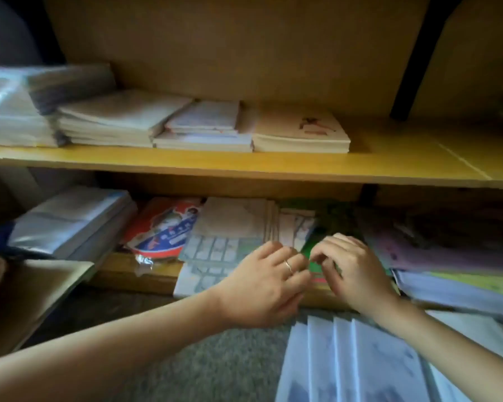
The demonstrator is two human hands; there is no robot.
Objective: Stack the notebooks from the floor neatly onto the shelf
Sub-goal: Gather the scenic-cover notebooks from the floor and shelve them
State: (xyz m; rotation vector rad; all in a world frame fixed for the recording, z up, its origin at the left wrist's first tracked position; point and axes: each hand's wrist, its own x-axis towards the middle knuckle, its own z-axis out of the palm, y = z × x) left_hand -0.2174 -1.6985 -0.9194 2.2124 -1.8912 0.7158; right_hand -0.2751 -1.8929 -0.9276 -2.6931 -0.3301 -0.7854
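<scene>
Both hands meet at the lower shelf: the left hand lies flat with fingers loosely spread, and the right hand curls narrowly over a green booklet, grip unclear. Pale notebooks fan on the near floor, cut off at the frame's bottom; blur hides their covers.

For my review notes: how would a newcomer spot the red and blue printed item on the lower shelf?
Start at the lower shelf of the wooden bookcase and look left of the person's left hand. The red and blue printed item lies tilted between a grey plastic-wrapped stack and pale notebooks. Only it is bright red.
</scene>
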